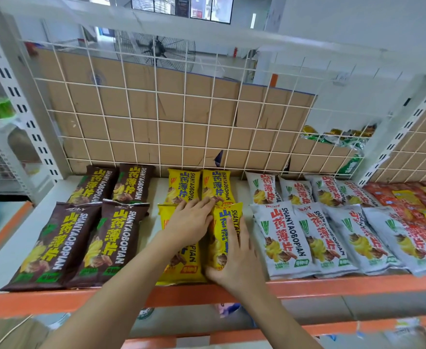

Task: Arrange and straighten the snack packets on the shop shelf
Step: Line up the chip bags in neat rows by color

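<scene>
orange shelf edge (332, 285) up front, then the right hand (234, 258) clamped on the front-right yellow packet (223, 227), thumb hooked at its near end, fingers along its top. left hand (189, 220) lies flat, fingers straight, on the front-left yellow packet (181, 268) beside it. brown packets (55, 243) left, white packets (287, 238) right, wire grid (156, 109) behind.
</scene>
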Action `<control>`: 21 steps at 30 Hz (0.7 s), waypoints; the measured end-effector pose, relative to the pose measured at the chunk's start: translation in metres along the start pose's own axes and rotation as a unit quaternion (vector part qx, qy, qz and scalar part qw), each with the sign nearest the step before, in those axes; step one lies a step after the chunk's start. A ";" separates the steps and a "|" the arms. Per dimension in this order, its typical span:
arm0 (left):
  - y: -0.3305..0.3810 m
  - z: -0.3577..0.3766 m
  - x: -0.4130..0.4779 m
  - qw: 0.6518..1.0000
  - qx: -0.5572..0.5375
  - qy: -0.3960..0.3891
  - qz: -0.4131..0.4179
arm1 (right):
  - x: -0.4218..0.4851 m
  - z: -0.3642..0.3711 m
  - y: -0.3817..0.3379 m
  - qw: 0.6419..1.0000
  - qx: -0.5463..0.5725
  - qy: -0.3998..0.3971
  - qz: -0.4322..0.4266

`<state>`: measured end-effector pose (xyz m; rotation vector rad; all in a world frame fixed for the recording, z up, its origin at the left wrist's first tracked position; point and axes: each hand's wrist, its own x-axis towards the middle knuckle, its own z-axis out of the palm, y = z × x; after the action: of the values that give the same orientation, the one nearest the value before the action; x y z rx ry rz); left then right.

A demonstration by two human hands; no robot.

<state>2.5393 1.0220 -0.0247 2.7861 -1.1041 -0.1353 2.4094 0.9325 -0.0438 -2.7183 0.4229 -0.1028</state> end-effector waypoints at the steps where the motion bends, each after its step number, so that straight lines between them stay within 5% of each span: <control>1: 0.000 0.000 0.001 1.000 -0.002 -0.002 -0.002 | -0.001 0.000 0.000 1.000 -0.001 -0.001 -0.002; 13: -0.009 -0.004 0.002 0.991 -0.084 0.083 -0.068 | -0.004 0.000 0.001 1.000 0.013 0.002 -0.001; 21: -0.025 -0.017 0.037 0.979 -0.182 0.006 -0.089 | -0.004 0.002 0.002 1.000 0.024 0.012 0.008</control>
<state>2.5853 1.0160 -0.0131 2.5424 -0.7371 -0.3060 2.4055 0.9329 -0.0466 -2.6681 0.4437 -0.1405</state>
